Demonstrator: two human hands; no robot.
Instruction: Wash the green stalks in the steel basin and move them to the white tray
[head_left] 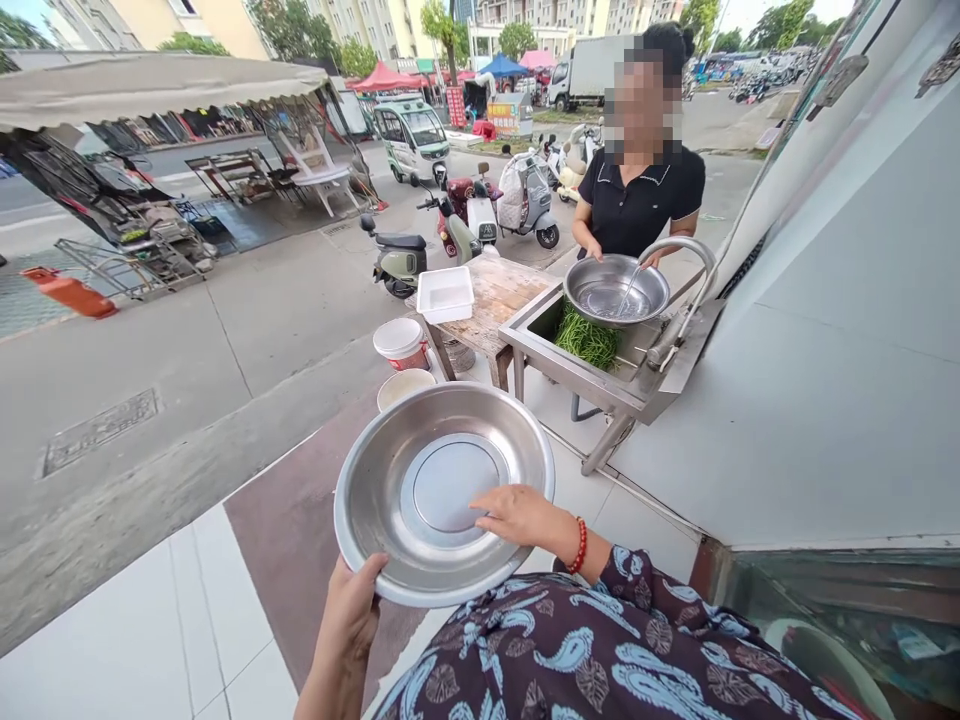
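A wide stainless steel basin (379, 470) is held in front of me, tilted so its inside shows; it holds nothing. My left hand (354, 605) grips its near left rim, thumb on top and fingers underneath. Over the inside of the basin is my right hand (517, 515), fingers stretched out toward the flat bottom and nothing in them. Whether the fingertips touch the metal I cannot tell. A red bead bracelet (579, 545) circles my right wrist.
Across from me a person (637, 200) in a black shirt holds another metal basin (581, 290) under a running tap (701, 255). Long green vegetables (589, 340) lie in the steel sink (544, 350). A wooden table (502, 290) bears a white tub (445, 296); buckets (401, 342) stand below.
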